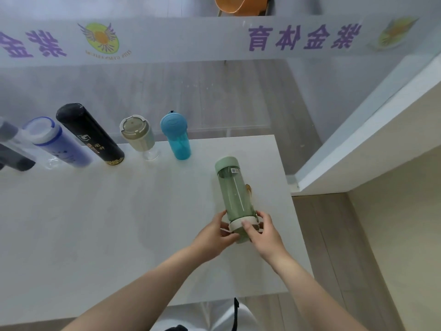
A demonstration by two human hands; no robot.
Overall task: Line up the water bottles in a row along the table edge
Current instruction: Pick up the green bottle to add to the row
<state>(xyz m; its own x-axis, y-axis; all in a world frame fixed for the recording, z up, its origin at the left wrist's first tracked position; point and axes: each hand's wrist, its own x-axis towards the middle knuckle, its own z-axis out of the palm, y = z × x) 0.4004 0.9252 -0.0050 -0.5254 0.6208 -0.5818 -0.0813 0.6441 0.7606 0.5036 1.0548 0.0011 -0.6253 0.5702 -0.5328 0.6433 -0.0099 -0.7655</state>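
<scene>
A green see-through bottle (pixel 235 194) lies on the white table (pixel 119 223) near its right edge, cap end toward me. My left hand (pixel 214 235) and my right hand (pixel 262 232) both grip its cap end and white strap ring. Along the far edge stand a blue bottle (pixel 177 137), a beige-lidded clear bottle (pixel 139 137), a black flask (pixel 90 134), a purple-blue bottle (pixel 57 144) and a dark bottle (pixel 12 151) cut off at the left.
A glass wall with purple lettering (pixel 303 37) runs right behind the table's far edge. A white ledge (pixel 358 144) stands to the right, with wooden floor (pixel 319 235) between it and the table.
</scene>
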